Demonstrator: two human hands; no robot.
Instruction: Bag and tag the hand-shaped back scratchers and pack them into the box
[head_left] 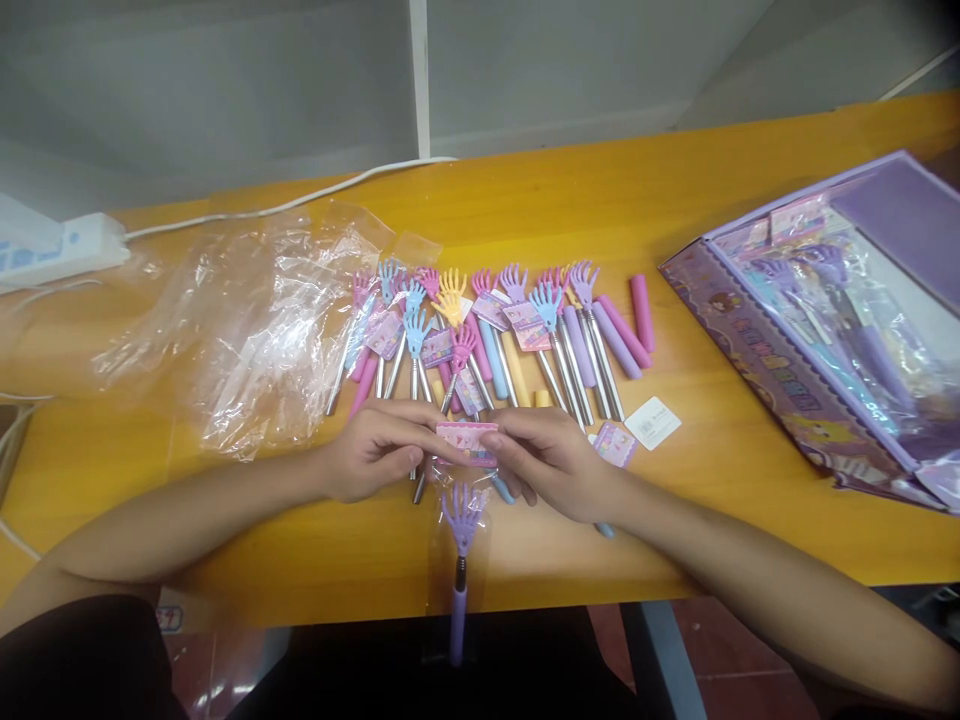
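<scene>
The slippery-looking bag (438, 560) is best held by its header card (459, 431), gripped above the back scratcher (462, 543) by left hand (375, 452) and right hand (559, 465).

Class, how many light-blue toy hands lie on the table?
4: a back one, a middle one and a front one left of the yellow toy hand; a fourth one to its right. Some may be hidden.

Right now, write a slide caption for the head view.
Left hand and right hand holding a pink card above a bagged purple hand-shaped back scratcher.
</scene>
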